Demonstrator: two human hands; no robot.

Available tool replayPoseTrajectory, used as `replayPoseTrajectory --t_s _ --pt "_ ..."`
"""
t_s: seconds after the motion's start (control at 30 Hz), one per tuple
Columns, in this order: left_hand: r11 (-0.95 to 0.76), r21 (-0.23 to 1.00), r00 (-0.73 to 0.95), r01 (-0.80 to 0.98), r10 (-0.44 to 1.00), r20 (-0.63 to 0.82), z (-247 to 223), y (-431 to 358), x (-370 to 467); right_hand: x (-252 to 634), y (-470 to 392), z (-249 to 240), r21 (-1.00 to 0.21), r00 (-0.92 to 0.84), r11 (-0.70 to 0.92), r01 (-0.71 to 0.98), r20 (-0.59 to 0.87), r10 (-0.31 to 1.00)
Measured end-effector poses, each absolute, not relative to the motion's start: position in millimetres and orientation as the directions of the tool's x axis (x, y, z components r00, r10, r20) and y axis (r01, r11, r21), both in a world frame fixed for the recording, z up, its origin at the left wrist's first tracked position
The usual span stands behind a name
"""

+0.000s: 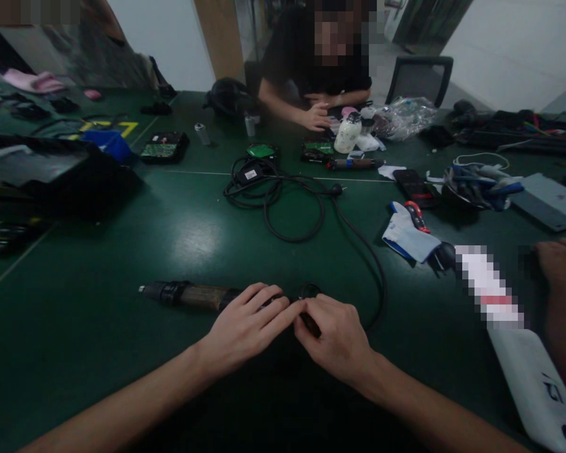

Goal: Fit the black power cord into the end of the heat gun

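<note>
An electric screwdriver (202,297) lies on its side on the green table, its bit pointing left. My left hand (248,321) rests over the rear of its body, fingers curled round it. At the tail end my right hand (334,330) is closed, thumb and fingers pinched on the cable's end; the exact part between the fingertips is hidden. The two hands touch at the fingertips. From there a black cable (382,277) curves up to a coil with a black power adapter (251,173) and a plug (336,189).
Circuit-board units (165,146) and a second screwdriver (358,163) lie farther back. Gloves (408,233) and a white device (535,384) are at right, near another person's arm (563,277). Another person (316,69) sits opposite. A black case (51,163) stands at left.
</note>
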State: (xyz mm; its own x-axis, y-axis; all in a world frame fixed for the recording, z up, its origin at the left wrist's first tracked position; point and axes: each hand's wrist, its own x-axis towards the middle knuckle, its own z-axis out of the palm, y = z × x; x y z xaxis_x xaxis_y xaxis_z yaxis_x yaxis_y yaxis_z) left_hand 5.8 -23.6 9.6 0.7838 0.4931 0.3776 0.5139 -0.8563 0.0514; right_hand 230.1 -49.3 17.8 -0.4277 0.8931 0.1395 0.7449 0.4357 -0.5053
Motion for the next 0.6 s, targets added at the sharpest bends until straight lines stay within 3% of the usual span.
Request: replayPoseTrajectory --t_s 0.2,0.4,0.6 --pt "-0.893 0.019 0.816 0.449 0.418 0.400 13.4 -22.9 5.7 230.0 -49.5 18.8 -0.511 -0.426 0.426 0.747 0.125 0.896" --pt "-0.856 0.045 0.782 0.515 0.490 0.384 11.8 -23.3 5.9 230.0 -49.2 18.6 -0.509 -0.426 0.433 0.744 0.138 0.894" --pt "-0.888 0.025 0.810 0.459 0.430 0.398 10.9 -23.0 5.1 230.3 -49.3 19.2 -0.518 -0.431 0.431 0.739 0.128 0.893"
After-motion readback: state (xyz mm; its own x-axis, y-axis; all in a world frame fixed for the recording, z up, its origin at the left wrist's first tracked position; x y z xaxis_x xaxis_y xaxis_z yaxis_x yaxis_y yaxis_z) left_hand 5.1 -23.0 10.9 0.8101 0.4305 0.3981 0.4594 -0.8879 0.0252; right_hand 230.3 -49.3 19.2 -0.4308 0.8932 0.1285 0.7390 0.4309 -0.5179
